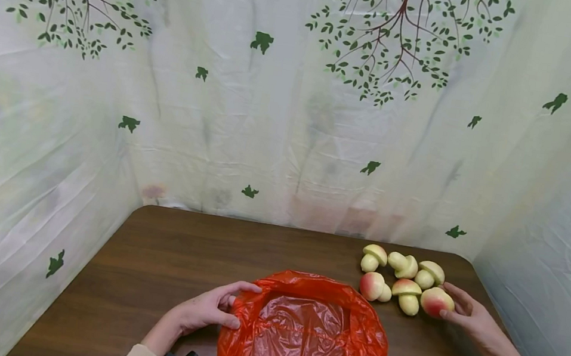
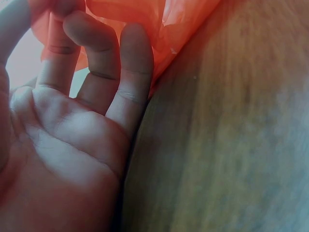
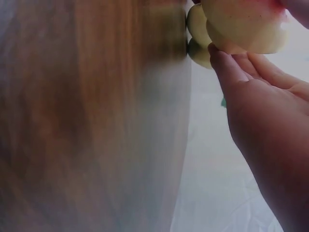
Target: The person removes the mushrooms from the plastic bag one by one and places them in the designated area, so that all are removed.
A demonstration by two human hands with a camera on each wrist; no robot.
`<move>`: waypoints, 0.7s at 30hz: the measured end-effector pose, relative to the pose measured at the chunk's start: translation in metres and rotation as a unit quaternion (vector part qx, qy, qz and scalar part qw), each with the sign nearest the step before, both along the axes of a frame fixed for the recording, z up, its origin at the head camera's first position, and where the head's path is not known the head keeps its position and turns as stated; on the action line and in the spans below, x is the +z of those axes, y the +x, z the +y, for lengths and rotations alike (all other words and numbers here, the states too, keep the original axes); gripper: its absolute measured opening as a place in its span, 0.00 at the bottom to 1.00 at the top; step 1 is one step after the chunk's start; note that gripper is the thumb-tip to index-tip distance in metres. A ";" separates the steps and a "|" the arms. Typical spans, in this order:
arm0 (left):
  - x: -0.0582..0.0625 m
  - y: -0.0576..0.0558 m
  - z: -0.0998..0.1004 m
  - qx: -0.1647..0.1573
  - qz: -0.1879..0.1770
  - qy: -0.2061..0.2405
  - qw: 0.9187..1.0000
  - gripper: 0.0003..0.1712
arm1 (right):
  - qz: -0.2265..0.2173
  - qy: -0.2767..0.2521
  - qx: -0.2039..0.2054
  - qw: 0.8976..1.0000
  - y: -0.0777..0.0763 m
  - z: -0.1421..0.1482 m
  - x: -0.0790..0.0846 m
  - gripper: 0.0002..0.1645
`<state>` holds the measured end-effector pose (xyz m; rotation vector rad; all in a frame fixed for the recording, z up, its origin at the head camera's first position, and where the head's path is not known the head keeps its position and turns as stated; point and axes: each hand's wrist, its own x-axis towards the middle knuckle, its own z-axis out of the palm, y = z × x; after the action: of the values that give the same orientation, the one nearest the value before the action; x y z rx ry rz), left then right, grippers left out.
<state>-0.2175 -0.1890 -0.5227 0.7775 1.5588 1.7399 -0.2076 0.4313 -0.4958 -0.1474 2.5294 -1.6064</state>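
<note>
A red plastic bag stands at the table's near side with its mouth spread wide. My left hand pinches the left part of its rim, thumb outside; the left wrist view shows the curled fingers against the red film. At the far right, my right hand holds a mushroom with a pink-red cap between thumb and fingers. The right wrist view shows this mushroom close up, fingertips below it. Whether it touches the table is hard to tell.
Several more cream mushrooms with reddish caps lie in two rows beside the held one, among them one mushroom at the back left and another in front. Behind the brown wooden table hangs a leaf-printed curtain.
</note>
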 end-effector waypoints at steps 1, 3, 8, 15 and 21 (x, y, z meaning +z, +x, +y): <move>0.000 0.000 0.000 0.000 0.001 0.001 1.000 0.39 | -0.001 0.004 0.001 1.000 0.000 0.000 0.000 0.46; 0.000 0.000 0.000 0.002 0.001 -0.001 1.000 0.39 | 0.001 0.010 0.005 1.000 -0.001 -0.001 -0.001 0.46; 0.000 0.002 0.001 0.003 -0.004 -0.002 1.000 0.40 | -0.008 0.031 0.014 0.999 0.000 -0.002 -0.003 0.47; 0.001 0.002 0.002 0.000 -0.014 0.012 1.000 0.41 | -0.019 0.039 0.015 0.999 -0.002 -0.001 -0.004 0.46; 0.003 0.003 0.002 0.001 -0.024 0.015 1.000 0.42 | -0.019 0.038 0.013 0.999 -0.004 -0.001 -0.005 0.46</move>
<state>-0.2144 -0.1870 -0.5193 0.7426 1.5050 1.7754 -0.2114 0.4307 -0.5004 -0.1387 2.5439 -1.4866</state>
